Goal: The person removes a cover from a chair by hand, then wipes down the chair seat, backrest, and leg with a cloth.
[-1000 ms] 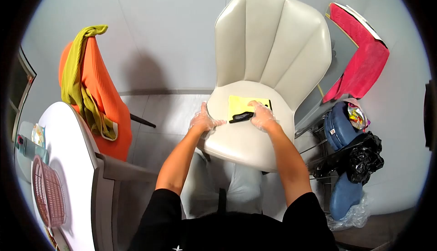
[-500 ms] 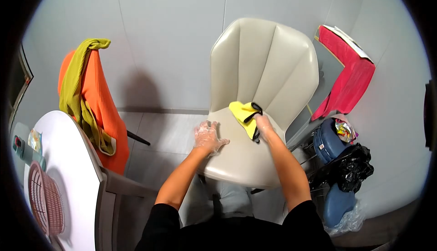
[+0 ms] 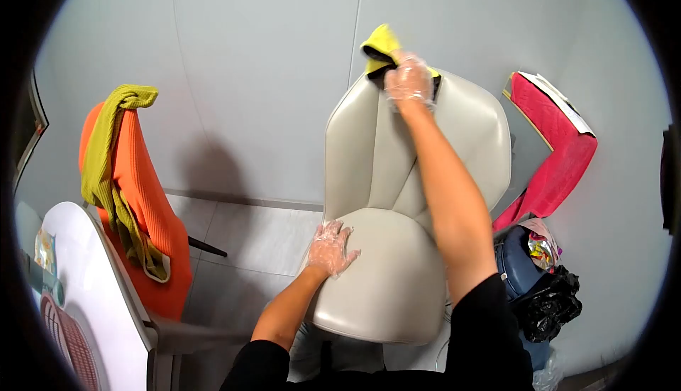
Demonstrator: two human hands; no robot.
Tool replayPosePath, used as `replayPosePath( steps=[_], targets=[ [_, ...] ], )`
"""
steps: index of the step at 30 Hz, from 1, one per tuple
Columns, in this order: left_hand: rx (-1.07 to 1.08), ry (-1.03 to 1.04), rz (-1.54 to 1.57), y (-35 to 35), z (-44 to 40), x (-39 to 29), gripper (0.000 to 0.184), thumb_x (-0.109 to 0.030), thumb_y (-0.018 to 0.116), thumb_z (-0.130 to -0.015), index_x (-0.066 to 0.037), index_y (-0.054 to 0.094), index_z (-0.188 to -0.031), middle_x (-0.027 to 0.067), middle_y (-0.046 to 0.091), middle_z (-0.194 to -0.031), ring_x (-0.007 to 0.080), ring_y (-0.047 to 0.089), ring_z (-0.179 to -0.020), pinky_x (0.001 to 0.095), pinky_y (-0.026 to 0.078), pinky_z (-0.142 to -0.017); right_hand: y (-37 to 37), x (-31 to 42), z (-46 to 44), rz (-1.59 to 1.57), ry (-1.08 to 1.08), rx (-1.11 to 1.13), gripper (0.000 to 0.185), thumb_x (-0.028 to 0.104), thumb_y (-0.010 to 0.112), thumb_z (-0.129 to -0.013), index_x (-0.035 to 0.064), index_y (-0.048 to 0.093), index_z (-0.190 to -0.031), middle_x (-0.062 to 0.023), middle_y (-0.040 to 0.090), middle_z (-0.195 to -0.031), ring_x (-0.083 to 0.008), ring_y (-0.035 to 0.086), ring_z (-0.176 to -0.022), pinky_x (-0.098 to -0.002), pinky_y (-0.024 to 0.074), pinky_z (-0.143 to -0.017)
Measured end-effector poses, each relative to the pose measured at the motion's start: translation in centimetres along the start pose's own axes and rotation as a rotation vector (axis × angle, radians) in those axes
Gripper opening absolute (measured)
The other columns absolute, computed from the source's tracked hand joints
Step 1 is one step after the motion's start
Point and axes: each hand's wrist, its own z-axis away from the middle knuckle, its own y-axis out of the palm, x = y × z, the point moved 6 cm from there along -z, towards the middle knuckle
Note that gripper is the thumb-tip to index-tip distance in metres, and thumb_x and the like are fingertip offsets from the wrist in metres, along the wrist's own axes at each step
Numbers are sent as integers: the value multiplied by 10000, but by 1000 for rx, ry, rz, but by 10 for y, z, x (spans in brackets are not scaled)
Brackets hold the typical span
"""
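A beige padded chair (image 3: 386,284) with a tall ribbed back stands in front of me. My right hand (image 3: 410,80), in a clear plastic glove, is closed on a yellow cloth with black edging (image 3: 383,40) at the top edge of the backrest. Part of the cloth sticks out above the edge, and some is hidden behind the hand. My left hand (image 3: 331,249), also in a clear glove, lies with fingers spread on the left side of the seat.
On the left, an orange chair (image 3: 152,199) carries an olive garment (image 3: 106,157), beside a white table (image 3: 78,263) with a pink basket (image 3: 71,341). At right are a red fabric-covered piece (image 3: 550,118), a blue stool (image 3: 516,260) and a black plastic bag (image 3: 550,306).
My right hand has carried the cloth from the rear of the seat up to the top of the backrest. My left hand stays on the seat. The view has shifted slightly upward.
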Motion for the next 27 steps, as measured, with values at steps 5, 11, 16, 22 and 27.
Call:
replayPosePath(
  steps=[5,11,16,22,27],
  targets=[
    [-20,17,-1,1,-4,3,727,-587,590,-880,-113,495,-1425,196,427,-1496,358,344,-1440,548,214,-1203,70,5,56,-42,16,-129,420,192,689,-695,140,692,-1112,-87,666,-1181,-301,591,-1116,-427,443,-991],
    [-31,25,3,-1,-1,0,723,-589,592,-877,-117,507,-1418,200,432,-1495,357,348,-1439,550,219,-1200,107,-45,187,182,-154,269,423,283,742,-562,97,727,-942,-142,682,-1086,-312,640,-986,-462,502,-876],
    [11,8,9,-6,1,-2,721,-585,565,-896,-111,493,-1435,193,420,-1514,336,324,-1455,535,195,-1213,64,-57,233,-23,-142,656,399,192,666,-643,36,698,-1009,-203,712,-974,-364,676,-930,-453,523,-811],
    [2,-10,36,-1,2,1,723,-582,588,-876,-126,511,-1431,177,414,-1529,313,321,-1465,515,188,-1224,0,-72,127,-999,664,-422,355,39,497,-775,-58,610,-1097,-146,676,-1041,-272,643,-958,-355,499,-922],
    [-5,-21,77,-4,-2,-1,706,-575,605,-869,-129,533,-1412,176,428,-1520,317,330,-1459,514,178,-1227,-55,28,4,-219,-111,-535,388,4,554,-734,12,602,-1120,-170,607,-1042,-349,626,-895,-420,530,-820]
  ],
)
